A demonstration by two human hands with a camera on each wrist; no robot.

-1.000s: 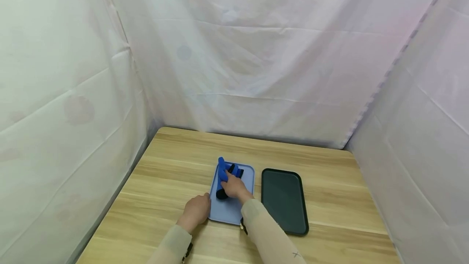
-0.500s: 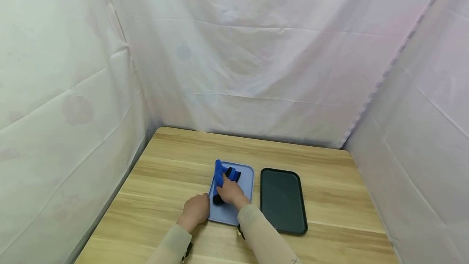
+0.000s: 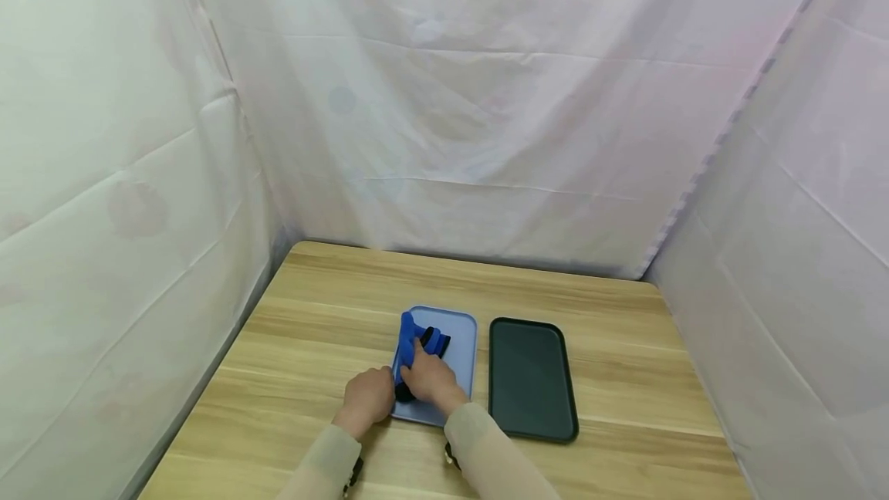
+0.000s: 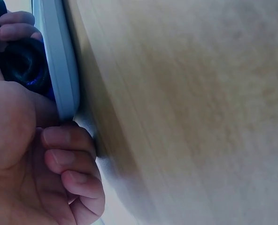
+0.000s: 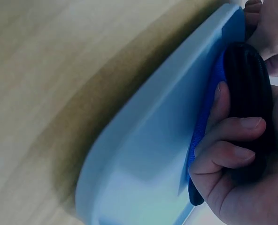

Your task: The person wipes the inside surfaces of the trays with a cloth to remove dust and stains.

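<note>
My left hand [image 3: 370,400] grips the near left rim of a light blue tray [image 3: 454,322]; the left wrist view shows its fingers curled at the tray's edge. My right hand [image 3: 432,380] holds a blue-and-black object [image 3: 407,338] low over the left side of that tray. Seen from the head, the object has a long blue body, a black rounded near end and a banded part branching to the right. In the right wrist view, fingers curl round its ribbed black part [image 5: 247,70]. The hand covers its middle, so its exact kind is unclear.
A dark green tray [image 3: 531,380] lies just right of the light blue one. Both are on a wood-grain table [image 3: 333,292]. White cloth walls [image 3: 444,122] enclose its back and sides.
My right hand and the blue-and-black object have moved toward me and to the left, closer to the left hand. The left hand stays at the tray's edge. The head view has shifted slightly.
</note>
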